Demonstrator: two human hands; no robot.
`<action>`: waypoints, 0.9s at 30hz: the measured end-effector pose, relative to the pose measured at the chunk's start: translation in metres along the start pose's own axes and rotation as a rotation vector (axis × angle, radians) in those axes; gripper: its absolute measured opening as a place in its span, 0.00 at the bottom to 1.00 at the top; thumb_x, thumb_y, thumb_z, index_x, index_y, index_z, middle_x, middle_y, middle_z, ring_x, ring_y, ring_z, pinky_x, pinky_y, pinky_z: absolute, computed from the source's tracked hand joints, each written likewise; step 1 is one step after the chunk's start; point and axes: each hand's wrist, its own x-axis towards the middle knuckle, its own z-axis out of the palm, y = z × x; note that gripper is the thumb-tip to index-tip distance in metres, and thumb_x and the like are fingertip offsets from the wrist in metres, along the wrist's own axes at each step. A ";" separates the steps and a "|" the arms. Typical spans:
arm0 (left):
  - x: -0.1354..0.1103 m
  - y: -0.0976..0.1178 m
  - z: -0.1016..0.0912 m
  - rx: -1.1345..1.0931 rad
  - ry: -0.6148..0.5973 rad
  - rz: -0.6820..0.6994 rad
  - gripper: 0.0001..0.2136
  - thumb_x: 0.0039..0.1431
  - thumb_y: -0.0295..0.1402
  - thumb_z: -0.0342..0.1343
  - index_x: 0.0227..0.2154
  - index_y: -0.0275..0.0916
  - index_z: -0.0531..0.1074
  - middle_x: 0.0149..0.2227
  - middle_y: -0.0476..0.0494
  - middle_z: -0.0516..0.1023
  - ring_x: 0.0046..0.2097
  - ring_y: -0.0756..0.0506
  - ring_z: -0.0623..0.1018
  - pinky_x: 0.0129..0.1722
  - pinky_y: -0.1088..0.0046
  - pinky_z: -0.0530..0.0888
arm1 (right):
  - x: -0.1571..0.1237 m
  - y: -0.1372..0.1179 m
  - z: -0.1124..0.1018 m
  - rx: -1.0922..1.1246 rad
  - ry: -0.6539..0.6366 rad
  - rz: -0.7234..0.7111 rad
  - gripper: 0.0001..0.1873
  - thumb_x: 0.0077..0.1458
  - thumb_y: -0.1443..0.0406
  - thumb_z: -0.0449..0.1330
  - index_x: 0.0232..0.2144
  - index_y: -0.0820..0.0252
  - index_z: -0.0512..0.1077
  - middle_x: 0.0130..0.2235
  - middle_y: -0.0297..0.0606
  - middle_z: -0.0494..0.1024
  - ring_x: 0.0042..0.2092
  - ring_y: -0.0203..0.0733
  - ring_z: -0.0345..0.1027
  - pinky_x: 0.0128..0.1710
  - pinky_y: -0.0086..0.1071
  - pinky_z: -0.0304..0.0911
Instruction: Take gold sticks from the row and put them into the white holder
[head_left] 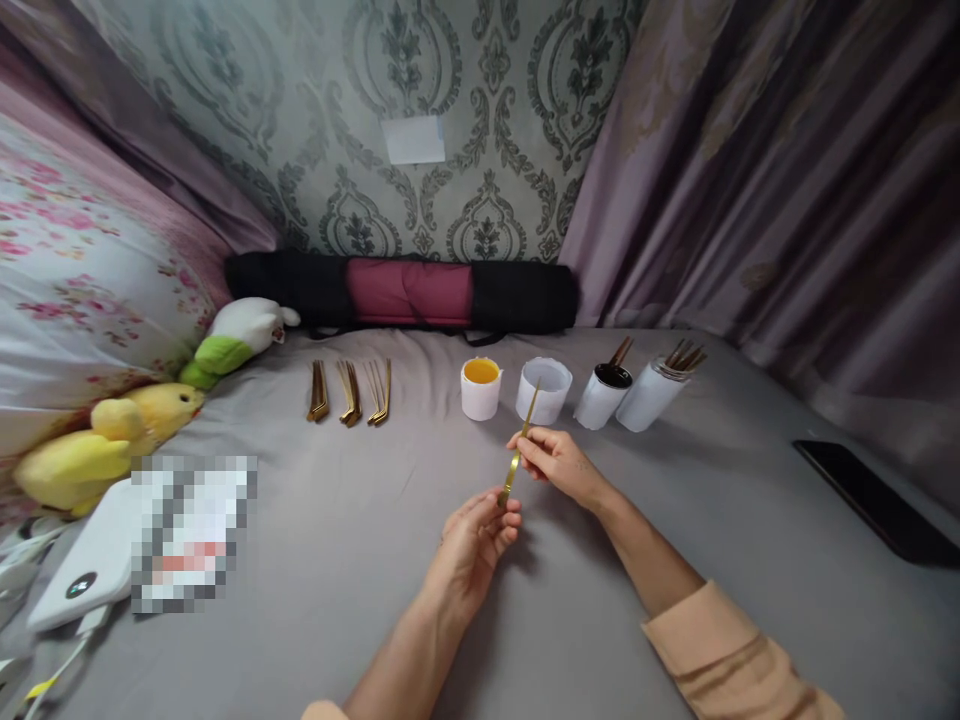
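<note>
A slim, shiny gold tool [514, 470], tapering to a point at its upper end, is held slantwise between my two hands. My left hand [476, 540] pinches its lower end between thumb and fingers, the other fingers curled. Higher up, my right hand [559, 462] grips its middle with the fingertips. The tool's tip overlaps a white cup [555, 402] behind it; whether they touch I cannot tell. Left of that stands a white cup with yellow contents [481, 398]. On the right are a dark-filled white container [596, 405] with brown sticks and another white container [651, 400] holding several thin sticks.
Bundles of bent gold pieces [349, 395] lie at left. A black and maroon roll [409, 292] rests against the wall. Plush toys [112, 430], a white power bank [94, 560] with cables and a blurred packet [199, 540] are at left; a black phone [877, 500] lies at right.
</note>
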 end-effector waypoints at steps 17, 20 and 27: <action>-0.017 -0.023 0.011 -0.102 -0.116 -0.050 0.16 0.50 0.27 0.54 0.44 0.32 0.65 0.35 0.40 0.71 0.30 0.53 0.71 0.31 0.78 0.68 | -0.019 -0.008 -0.026 0.021 -0.135 0.079 0.18 0.51 0.53 0.50 0.33 0.62 0.68 0.23 0.30 0.63 0.21 0.27 0.54 0.19 0.24 0.49; -0.018 -0.023 0.011 -0.102 -0.118 -0.079 0.16 0.50 0.26 0.54 0.43 0.32 0.65 0.35 0.40 0.71 0.30 0.53 0.71 0.31 0.78 0.68 | -0.021 -0.008 -0.025 0.031 -0.137 0.099 0.19 0.50 0.52 0.50 0.33 0.62 0.68 0.22 0.30 0.63 0.21 0.27 0.53 0.20 0.24 0.48; -0.020 -0.021 0.011 -0.087 -0.085 -0.107 0.15 0.49 0.26 0.55 0.42 0.31 0.66 0.34 0.40 0.71 0.29 0.54 0.70 0.31 0.78 0.69 | -0.022 -0.004 -0.024 0.026 -0.113 0.096 0.18 0.50 0.53 0.51 0.33 0.63 0.67 0.22 0.29 0.62 0.22 0.27 0.53 0.20 0.24 0.49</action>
